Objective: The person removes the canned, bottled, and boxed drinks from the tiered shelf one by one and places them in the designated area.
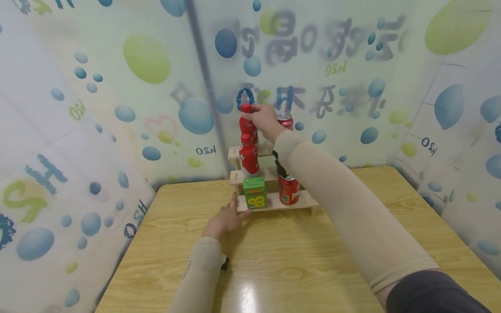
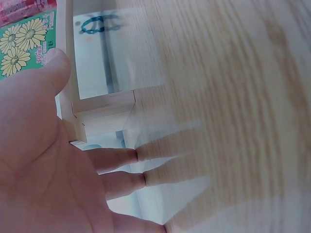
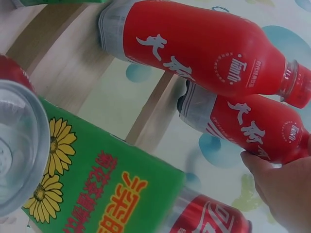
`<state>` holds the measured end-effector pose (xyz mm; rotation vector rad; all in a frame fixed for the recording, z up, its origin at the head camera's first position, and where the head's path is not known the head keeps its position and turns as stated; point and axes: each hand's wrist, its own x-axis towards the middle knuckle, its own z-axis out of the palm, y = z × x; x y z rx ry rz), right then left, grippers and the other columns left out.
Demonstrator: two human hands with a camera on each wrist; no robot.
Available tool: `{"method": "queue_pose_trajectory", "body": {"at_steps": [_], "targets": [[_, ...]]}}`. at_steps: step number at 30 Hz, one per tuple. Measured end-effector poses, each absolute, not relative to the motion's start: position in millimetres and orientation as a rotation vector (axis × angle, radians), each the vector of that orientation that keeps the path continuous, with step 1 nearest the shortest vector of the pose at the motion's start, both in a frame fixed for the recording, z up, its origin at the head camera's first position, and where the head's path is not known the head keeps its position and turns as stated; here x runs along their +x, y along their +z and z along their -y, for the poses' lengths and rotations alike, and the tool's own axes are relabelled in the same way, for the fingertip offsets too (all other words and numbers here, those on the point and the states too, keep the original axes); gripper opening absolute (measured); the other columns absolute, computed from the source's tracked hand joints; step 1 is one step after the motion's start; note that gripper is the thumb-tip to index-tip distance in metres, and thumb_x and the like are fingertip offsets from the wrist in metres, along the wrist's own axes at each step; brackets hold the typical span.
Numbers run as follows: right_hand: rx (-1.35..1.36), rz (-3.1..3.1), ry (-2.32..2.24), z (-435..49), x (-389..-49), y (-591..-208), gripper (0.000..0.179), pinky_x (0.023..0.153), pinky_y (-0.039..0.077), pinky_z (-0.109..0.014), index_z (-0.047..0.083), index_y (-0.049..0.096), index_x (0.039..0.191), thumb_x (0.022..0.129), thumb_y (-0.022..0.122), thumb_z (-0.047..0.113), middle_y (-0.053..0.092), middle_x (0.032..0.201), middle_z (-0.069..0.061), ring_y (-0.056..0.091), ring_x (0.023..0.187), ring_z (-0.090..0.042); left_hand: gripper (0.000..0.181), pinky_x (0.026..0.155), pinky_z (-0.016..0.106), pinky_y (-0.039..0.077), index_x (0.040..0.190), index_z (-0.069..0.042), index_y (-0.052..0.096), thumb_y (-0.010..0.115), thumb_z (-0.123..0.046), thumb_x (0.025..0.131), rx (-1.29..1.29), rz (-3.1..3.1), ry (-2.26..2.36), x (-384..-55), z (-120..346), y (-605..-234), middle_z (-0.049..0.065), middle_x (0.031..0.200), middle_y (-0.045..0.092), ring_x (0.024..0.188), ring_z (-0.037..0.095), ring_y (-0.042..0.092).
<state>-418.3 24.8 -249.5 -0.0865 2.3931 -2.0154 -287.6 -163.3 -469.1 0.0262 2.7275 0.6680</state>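
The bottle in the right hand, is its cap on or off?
On: the head view shows a red cap on top of the bottle.

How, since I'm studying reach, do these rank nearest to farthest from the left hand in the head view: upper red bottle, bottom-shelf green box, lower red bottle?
1. Green box: on the bottom shelf, up and right of the left hand.
2. Lower red bottle: above the box, on the middle shelf.
3. Upper red bottle: gripped near its cap by the right hand.

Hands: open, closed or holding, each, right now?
Left hand: open, beside the wooden rack.
Right hand: holding the top-shelf red bottle by its upper part.
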Motion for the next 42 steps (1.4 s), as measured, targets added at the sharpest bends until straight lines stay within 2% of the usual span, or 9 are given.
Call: {"method": "queue_pose_trajectory", "body": {"at_steps": [8,18,23,32,42], "targets": [[-0.114,-2.424,-1.996,-27,-417,-236,0.055,0.120,0.050,-0.041,0.019,0.056,0.156,0.103,0.073,0.027,0.062,0.152,-0.003,0.057,0.138,-0.022,0.103,0.126,0.076,0.025,0.173,-0.022,-0.004,0.046,-0.076,0.101,0.039,-2.725,0.680,-288,164,-470,0.021,0.176,0.026,0.162,0.050,0.024],[-0.206,-2.410,-2.070,-39,-406,-194,0.050,0.109,0.058,-0.035,0.018,0.064,0.148,0.101,0.075,0.031,0.068,0.144,-0.003,0.064,0.129,-0.019,0.104,0.124,0.078,0.026,0.173,-0.025,-0.002,0.046,-0.079,0.099,0.026,-2.732,0.680,-289,164,-470,0.019,0.176,0.026,0.162,0.050,0.025],[-0.261,-2.328,-2.165,-49,-397,-177,0.048,0.111,0.057,-0.038,0.018,0.068,0.143,0.098,0.079,0.031,0.069,0.141,-0.002,0.065,0.129,-0.019,0.103,0.124,0.078,0.026,0.173,-0.024,-0.001,0.047,-0.077,0.100,0.011,-2.732,0.686,-288,164,-470,0.020,0.176,0.026,0.162,0.050,0.025],[-0.259,-2.306,-2.272,-81,-388,-156,0.053,0.114,0.055,-0.039,0.019,0.066,0.146,0.097,0.081,0.032,0.067,0.146,-0.002,0.062,0.133,-0.019,0.105,0.121,0.083,0.023,0.174,-0.024,0.000,0.046,-0.081,0.098,0.022,-2.757,0.686,-288,164,-474,0.018,0.176,0.028,0.162,0.049,0.026],[-0.200,-2.327,-2.338,-137,-386,-156,0.052,0.120,0.051,-0.041,0.017,0.066,0.147,0.098,0.079,0.029,0.065,0.149,-0.004,0.062,0.130,-0.019,0.105,0.120,0.083,0.025,0.174,-0.025,0.000,0.047,-0.082,0.098,0.013,-2.762,0.694,-288,165,-479,0.015,0.177,0.028,0.162,0.049,0.027]]}}
